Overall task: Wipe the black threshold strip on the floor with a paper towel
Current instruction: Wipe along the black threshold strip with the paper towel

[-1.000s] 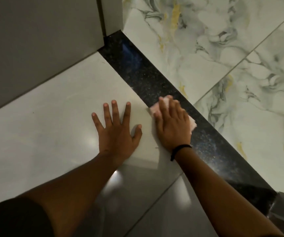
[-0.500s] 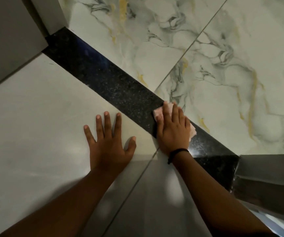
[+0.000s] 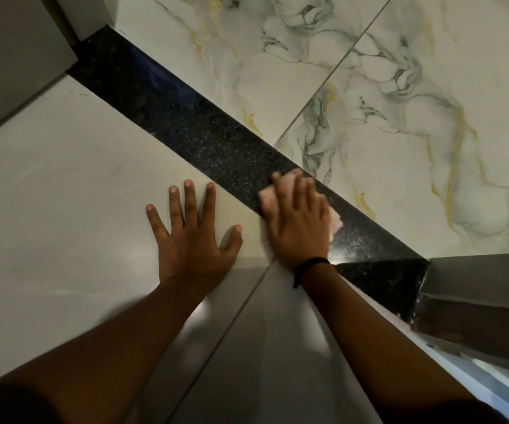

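A black speckled threshold strip (image 3: 185, 127) runs diagonally across the floor from the upper left to the lower right. My right hand (image 3: 299, 228) presses a crumpled pinkish paper towel (image 3: 335, 223) flat onto the strip near its lower right part; the towel shows at my fingertips and beside my palm. A black band circles that wrist. My left hand (image 3: 193, 237) lies flat with fingers spread on the pale tile just left of the strip, holding nothing.
Marble-patterned tiles (image 3: 384, 117) with grey and yellow veins lie beyond the strip. Plain pale tiles (image 3: 48, 209) lie on my side. A grey door frame (image 3: 476, 295) stands at the strip's lower right end, and a grey wall or door (image 3: 8, 56) at its upper left end.
The view shifted slightly, and my right hand with the towel stays on the lower right stretch of the strip, blurred with motion. My left hand remains planted on the tile.
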